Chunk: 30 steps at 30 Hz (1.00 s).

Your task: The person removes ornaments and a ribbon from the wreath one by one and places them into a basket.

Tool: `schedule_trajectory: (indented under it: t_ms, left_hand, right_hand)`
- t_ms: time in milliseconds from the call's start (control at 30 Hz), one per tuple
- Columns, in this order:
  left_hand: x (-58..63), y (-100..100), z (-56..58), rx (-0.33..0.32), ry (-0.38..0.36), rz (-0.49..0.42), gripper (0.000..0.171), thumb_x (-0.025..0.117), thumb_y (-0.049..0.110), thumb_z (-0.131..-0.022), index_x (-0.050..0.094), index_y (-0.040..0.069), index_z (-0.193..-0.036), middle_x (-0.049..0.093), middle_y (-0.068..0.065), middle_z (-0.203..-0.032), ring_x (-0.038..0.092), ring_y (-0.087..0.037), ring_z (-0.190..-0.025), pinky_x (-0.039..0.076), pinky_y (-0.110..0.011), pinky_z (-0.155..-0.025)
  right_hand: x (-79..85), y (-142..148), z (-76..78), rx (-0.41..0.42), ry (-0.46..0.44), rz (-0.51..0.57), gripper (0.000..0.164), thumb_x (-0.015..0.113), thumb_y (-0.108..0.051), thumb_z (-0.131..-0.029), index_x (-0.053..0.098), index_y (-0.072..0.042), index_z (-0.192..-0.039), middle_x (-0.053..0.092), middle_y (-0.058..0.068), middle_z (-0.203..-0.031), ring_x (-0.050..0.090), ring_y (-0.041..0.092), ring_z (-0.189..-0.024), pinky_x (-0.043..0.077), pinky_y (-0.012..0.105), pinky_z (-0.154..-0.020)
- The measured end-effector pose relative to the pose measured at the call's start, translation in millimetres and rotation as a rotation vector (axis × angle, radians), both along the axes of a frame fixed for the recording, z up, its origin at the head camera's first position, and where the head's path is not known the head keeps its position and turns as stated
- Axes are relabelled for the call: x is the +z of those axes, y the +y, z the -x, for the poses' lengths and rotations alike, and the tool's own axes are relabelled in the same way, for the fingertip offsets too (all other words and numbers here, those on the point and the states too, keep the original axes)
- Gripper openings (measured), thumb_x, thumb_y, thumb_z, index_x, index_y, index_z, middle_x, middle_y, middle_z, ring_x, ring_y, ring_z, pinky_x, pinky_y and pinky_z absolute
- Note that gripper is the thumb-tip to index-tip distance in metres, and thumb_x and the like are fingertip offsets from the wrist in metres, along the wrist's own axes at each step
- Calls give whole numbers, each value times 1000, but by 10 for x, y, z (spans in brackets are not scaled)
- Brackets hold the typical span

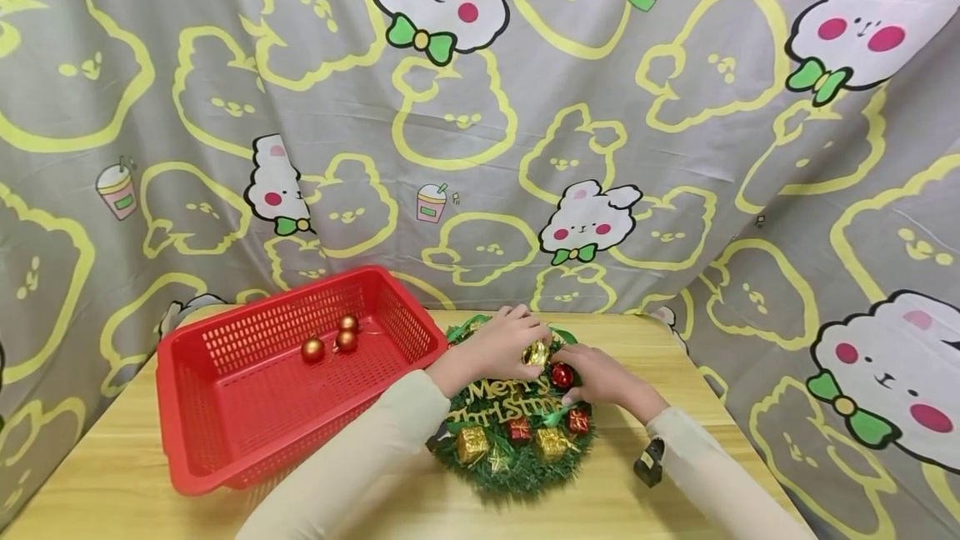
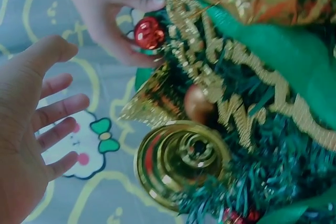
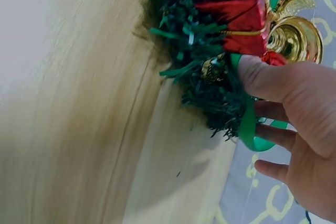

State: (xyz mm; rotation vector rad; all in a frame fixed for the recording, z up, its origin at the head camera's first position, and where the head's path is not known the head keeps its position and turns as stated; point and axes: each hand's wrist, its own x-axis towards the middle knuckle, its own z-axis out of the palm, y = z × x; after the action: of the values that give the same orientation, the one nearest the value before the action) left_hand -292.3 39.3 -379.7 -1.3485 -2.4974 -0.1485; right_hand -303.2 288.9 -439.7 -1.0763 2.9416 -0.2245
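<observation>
A green tinsel Christmas wreath (image 1: 517, 477) lies on the table, bearing gold "Merry Christmas" lettering (image 1: 506, 390), small wrapped gift boxes (image 1: 472, 444) and shiny ornaments. Over its upper part is my left hand (image 1: 501, 347), beside a gold bell (image 1: 536, 353). The left wrist view shows that hand (image 2: 23, 108) with fingers spread, apart from the gold bell (image 2: 181, 163). My right hand (image 1: 603, 377) holds the wreath's right edge next to a shiny red ball (image 1: 561, 375). In the right wrist view, its thumb presses the edge and its fingers (image 3: 275, 135) lie behind a green ribbon (image 3: 247, 129).
A red plastic basket (image 1: 171, 432) stands left of the wreath, its right side close to my left forearm. Several gold balls (image 1: 312, 349) lie inside it. A patterned curtain (image 1: 465, 190) hangs behind the wooden table (image 1: 637, 515).
</observation>
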Motion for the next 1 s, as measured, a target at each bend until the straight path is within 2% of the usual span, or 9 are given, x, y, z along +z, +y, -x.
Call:
schedule_trajectory:
  t_ms: [167, 367, 567, 733, 1000]
  left_hand:
    - [-133, 133, 39, 16, -28, 38, 35, 69, 41, -95, 65, 23, -125, 67, 6, -123, 51, -17, -111, 43, -40, -103]
    - [-248, 260, 74, 40, -22, 93, 44, 67, 44, -96, 61, 23, -135, 64, 6, -132, 52, -17, -118, 43, -40, -103]
    - [-345, 349, 120, 80, 8, 156, 48, 67, 48, -95, 59, 25, -136, 62, 7, -136, 51, -16, -124, 43, -38, -105]
    - [-344, 395, 138, 104, 16, 208, 52, 66, 51, -95, 58, 26, -140, 61, 8, -138, 51, -15, -127, 43, -40, -107]
    - [-232, 435, 146, 71, 25, 277, 53, 68, 51, -93, 58, 26, -139, 63, 8, -132, 52, -14, -120, 44, -38, -102]
  right_hand:
    - [-35, 57, 27, 12, -35, 64, 68, 88, -34, -76, 64, -2, -130, 64, 17, -132, 61, 39, -121, 50, 55, -99]
    - [-100, 89, 49, 25, -76, 140, 69, 88, -35, -75, 63, -4, -131, 64, 14, -134, 61, 36, -123, 50, 55, -100]
    - [-118, 94, 49, 32, -78, 159, 70, 87, -37, -75, 63, -7, -133, 65, 11, -134, 61, 34, -123, 50, 54, -101]
    - [-110, 95, 55, 24, -68, 157, 70, 88, -35, -74, 63, -8, -134, 64, 11, -135, 61, 34, -125, 49, 54, -102]
    - [-104, 116, 94, 31, -88, 161, 75, 88, -35, -74, 60, -11, -139, 63, 8, -138, 61, 31, -126, 49, 52, -103]
